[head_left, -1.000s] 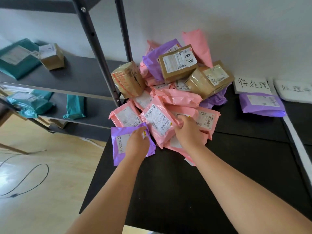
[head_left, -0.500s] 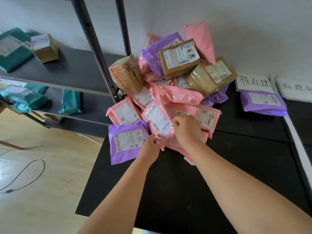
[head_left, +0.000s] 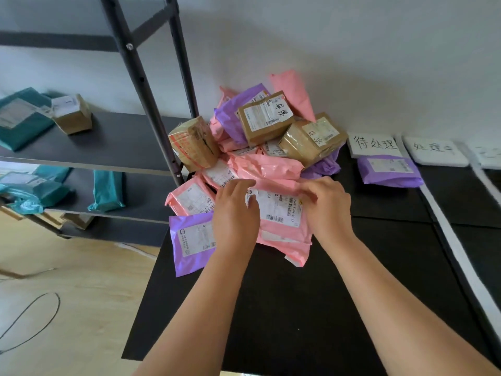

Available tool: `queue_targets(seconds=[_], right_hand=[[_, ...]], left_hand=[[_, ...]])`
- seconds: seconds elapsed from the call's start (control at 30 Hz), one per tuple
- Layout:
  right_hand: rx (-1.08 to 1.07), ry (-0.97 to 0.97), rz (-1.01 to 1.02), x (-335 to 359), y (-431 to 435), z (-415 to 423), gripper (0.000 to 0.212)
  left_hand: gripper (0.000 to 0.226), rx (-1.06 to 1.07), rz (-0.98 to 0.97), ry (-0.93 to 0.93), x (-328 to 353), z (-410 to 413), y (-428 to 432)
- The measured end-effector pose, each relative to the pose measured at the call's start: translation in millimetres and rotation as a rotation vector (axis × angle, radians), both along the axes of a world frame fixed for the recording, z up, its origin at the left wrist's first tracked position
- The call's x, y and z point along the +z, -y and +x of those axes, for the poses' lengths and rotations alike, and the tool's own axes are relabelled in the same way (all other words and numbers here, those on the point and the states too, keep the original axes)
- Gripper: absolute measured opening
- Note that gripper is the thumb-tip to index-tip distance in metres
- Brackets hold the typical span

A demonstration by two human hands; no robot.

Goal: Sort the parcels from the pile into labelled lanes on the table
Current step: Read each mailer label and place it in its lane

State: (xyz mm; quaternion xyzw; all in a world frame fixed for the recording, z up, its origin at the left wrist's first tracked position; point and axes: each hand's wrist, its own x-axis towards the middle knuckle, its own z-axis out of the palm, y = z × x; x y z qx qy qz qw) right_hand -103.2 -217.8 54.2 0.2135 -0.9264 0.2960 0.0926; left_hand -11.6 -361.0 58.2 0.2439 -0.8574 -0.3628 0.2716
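While both bare hands work on one parcel, the head camera looks down on a black table (head_left: 298, 308) set against a white wall. A pile (head_left: 282, 169) of pink and purple bags and brown boxes fills the far left corner of that table.

At the near edge of the pile lies a pink parcel (head_left: 282, 232), flat, with its white label facing up. Its far edge is tucked under other pink bags. The left hand (head_left: 234, 213) rests on its left side with relaxed fingers and the thumb on the label, gripping nothing. The right hand (head_left: 325, 207) has its fingers curled at the upper right edge and appears to pinch the plastic there.

To the right, well apart from the pile, a paper sign (head_left: 375, 145) with handwritten characters marks a lane, and a purple parcel (head_left: 387, 170) lies just below it. More signs continue rightward, and a white strip (head_left: 455, 248) divides the lanes. A shelf (head_left: 108, 142) with teal bags stands to the left.

The step in hand looks like freeing and reading this parcel. It would go best by smoothing the label flat to read it, then sliding the bag toward the body before lifting. The boxes stacked higher up could tumble if the bags beneath shift. The film looks slippery, so a firm two-handed hold seems wise.
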Motion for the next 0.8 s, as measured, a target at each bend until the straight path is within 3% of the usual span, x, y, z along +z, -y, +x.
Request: queue_targets(seconds=[0.07, 0.17, 0.37, 0.57, 0.67, 0.8], right_hand=[[0.002, -0.02, 0.035, 11, -10, 3, 0.02], [-0.005, -0.069, -0.008, 30, -22, 10, 0.015], [-0.028, -0.164, -0.089, 54, -53, 24, 0.023], [-0.237, 0.065, -0.379, 67, -100, 26, 0.055], [-0.278, 0.215, -0.497, 65, -129, 24, 0.052], [-0.281, 0.326, -0.487, 68, -167, 19, 0.041]], left_hand=[[0.038, -0.118, -0.227, -0.087, 11, -7, -8], [0.042, -0.269, -0.409, -0.082, 22, -17, -22], [0.01, -0.252, -0.483, -0.048, 34, -23, -48], [0.01, -0.263, -0.084, 0.145, 64, -20, -81], [0.006, -0.203, 0.109, 0.177, 74, -26, -99], [0.011, -0.13, 0.403, 0.106, 82, -38, -129]])
